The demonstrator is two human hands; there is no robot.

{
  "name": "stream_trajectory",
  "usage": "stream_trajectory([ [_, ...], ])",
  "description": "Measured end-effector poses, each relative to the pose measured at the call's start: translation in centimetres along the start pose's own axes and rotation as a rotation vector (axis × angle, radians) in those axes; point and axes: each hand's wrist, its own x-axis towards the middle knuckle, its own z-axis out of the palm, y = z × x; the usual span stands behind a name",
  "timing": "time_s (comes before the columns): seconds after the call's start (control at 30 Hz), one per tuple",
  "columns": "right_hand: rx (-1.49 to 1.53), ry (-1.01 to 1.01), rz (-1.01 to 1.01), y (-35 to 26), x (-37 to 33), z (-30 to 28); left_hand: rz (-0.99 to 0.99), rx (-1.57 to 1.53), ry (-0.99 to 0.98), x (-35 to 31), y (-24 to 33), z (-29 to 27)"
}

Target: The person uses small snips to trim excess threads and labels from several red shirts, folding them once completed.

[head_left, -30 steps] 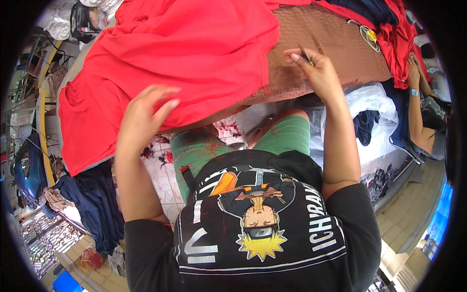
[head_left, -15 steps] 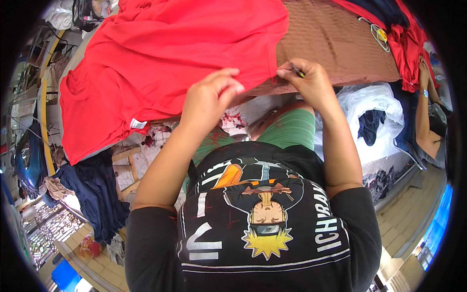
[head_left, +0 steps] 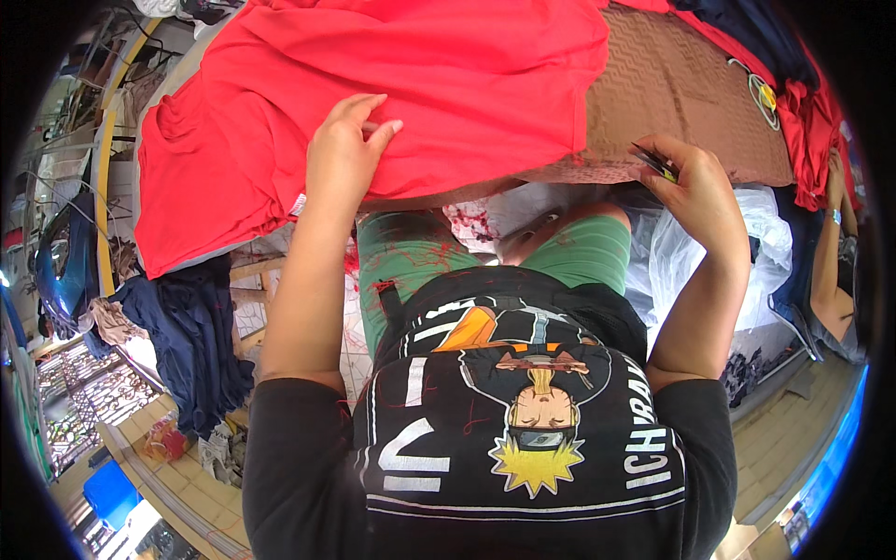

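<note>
A red garment with a small white label lies spread over the brown-covered table. My left hand is over its near part, thumb and fingers apart, holding nothing. To the right of the garment's edge, my right hand is closed around small thread snips. The snips look dark with a bit of yellow-green; the fingers partly hide them. This hand hovers near the table's front edge, apart from the garment.
The brown quilted cover shows at right, with a yellow measuring tape on it. Beyond are more red cloth and a co-worker's arm. A clear plastic bag stands below right. Dark blue cloth hangs at left.
My hands have moved apart: the right went right, away from the garment's edge, with the snips; the left went left and up over the cloth. The view has shifted slightly.
</note>
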Motion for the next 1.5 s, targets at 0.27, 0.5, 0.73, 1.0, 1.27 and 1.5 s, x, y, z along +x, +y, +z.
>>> stream_trajectory([
  [0.27,0.029,0.043,-0.042,-0.8,0.0,0.7,-0.158,0.009,0.075,-0.9,-0.7,1.1],
  [0.5,0.057,0.056,-0.007,-0.5,-0.1,0.0,0.061,-0.498,-0.977,-1.9,3.7,-9.3],
  [0.73,0.001,0.104,-0.087,0.3,0.6,0.4,-0.077,-0.361,-0.271,-0.8,3.0,-7.3],
  [1.0,0.141,0.120,-0.101,1.6,1.8,5.3,0.315,-0.563,-0.318,-1.6,9.7,2.8],
  [1.27,0.256,0.130,0.038,2.6,1.8,6.0,0.345,-0.535,-0.395,0.4,9.9,8.1],
  [1.5,0.516,0.099,-0.022,3.3,2.1,6.5,0.518,-0.315,-0.161,0.3,10.4,9.6],
])
